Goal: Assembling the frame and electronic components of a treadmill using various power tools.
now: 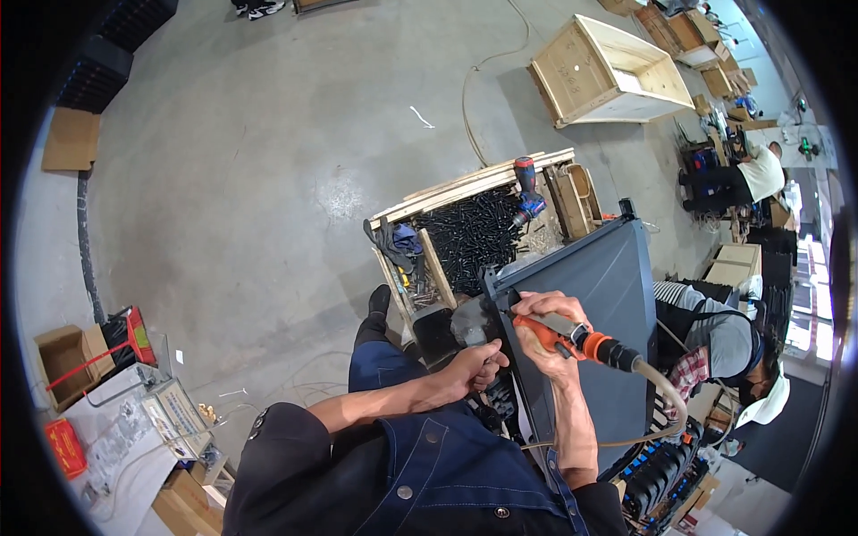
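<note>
My right hand is wrapped round an orange air tool with a grey lever and a pale hose trailing from its back end. The tool lies over the near left edge of a large dark grey panel-like piece. My left hand is closed just left of that edge, its fingertips pressed together. Whatever it pinches, if anything, is too small or hidden to name. Dark parts show below the left hand, partly covered by it.
Ahead stands a wooden crate of small black pieces, with a blue and red cordless drill on it. An open wooden box sits farther off. A co-worker in a white hat bends close on the right; another person works beyond.
</note>
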The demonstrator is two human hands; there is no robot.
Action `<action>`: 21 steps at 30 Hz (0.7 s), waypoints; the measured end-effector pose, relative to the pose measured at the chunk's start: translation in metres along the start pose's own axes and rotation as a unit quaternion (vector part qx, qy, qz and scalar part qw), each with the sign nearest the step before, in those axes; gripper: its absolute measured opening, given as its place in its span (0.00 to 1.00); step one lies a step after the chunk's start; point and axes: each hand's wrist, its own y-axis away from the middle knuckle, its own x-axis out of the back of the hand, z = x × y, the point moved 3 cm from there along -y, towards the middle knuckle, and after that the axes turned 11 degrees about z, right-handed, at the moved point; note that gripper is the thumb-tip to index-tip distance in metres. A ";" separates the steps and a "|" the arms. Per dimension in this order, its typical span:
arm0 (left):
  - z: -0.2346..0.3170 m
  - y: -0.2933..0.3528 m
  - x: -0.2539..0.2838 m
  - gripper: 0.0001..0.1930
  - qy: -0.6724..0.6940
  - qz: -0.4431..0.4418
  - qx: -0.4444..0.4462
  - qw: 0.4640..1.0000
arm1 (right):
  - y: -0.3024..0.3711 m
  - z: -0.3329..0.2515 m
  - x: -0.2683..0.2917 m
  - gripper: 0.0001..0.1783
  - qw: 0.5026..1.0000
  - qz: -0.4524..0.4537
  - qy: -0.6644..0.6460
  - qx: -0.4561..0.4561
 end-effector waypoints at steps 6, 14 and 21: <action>0.001 0.016 -0.009 0.24 -0.027 -0.028 -0.019 0.999 | 0.004 0.007 0.001 0.20 1.000 -0.013 0.019 -0.011; -0.010 0.026 -0.006 0.23 -0.054 -0.048 -0.021 0.997 | 0.010 0.010 0.003 0.22 1.000 -0.022 0.014 -0.006; -0.026 0.022 0.010 0.23 -0.155 -0.040 -0.058 0.985 | 0.044 -0.017 0.029 0.28 0.993 0.100 -0.022 -0.056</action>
